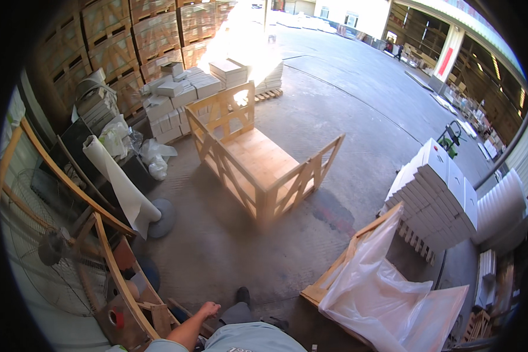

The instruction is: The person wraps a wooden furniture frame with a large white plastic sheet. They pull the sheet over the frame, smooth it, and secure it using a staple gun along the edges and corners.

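Observation:
My left hand (209, 310) hangs low at the bottom of the view, in front of my body, its fingers curled in with nothing visible in them. Nearest to it are wooden strips and boards (161, 317) on the left. My right hand is out of sight. Ahead on the floor stands a wooden crate (261, 154) with slatted sides and a plank bottom; its top and right long side look open. To my right, clear plastic sheeting (369, 287) drapes over a wooden frame (345, 264).
At left stand a wire fan (53, 246), curved wood pieces (79, 176) and a white roll (117, 188) near a round grey base (162, 218). White boxes (173, 97) are stacked behind the crate. A pallet of stacked white cartons (434, 193) stands at right.

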A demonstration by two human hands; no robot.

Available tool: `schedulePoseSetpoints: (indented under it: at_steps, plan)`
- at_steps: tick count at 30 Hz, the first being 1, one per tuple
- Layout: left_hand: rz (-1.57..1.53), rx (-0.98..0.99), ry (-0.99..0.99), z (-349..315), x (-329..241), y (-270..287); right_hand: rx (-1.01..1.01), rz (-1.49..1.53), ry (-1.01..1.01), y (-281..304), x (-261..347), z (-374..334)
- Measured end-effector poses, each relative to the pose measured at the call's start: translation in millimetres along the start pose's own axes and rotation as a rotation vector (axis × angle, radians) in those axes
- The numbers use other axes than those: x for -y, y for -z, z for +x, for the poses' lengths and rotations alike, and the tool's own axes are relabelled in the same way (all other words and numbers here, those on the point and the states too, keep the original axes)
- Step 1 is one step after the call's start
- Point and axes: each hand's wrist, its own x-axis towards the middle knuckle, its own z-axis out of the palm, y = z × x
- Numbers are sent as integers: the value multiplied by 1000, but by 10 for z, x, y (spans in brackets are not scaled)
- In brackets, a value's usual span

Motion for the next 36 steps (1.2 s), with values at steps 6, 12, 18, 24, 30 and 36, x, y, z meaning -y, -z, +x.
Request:
schedulePoseSetpoints:
  at_steps: [6, 12, 18, 24, 30, 36]
  plan:
    - [61, -63, -35, 229, -225, 752, -17, -24, 103, 60, 1269, -313]
    - [40, -105, -53, 554, -375, 1274, -15, -117, 212, 156, 2394, -409]
    - [-126, -132, -26, 584, -520, 1479, 8, -227, 275, 277, 3376, -287]
    - [-113, -94, 125, 669, -545, 1580, 39, -420, 323, 456, 4377, 156]
    - [-234, -109, 202, 899, -786, 1882, 52, -749, 673, 540, 5772, 484]
    - [-614, -295, 127, 1403, -1295, 2469, 154, -646, 710, 470, 7796, -183]
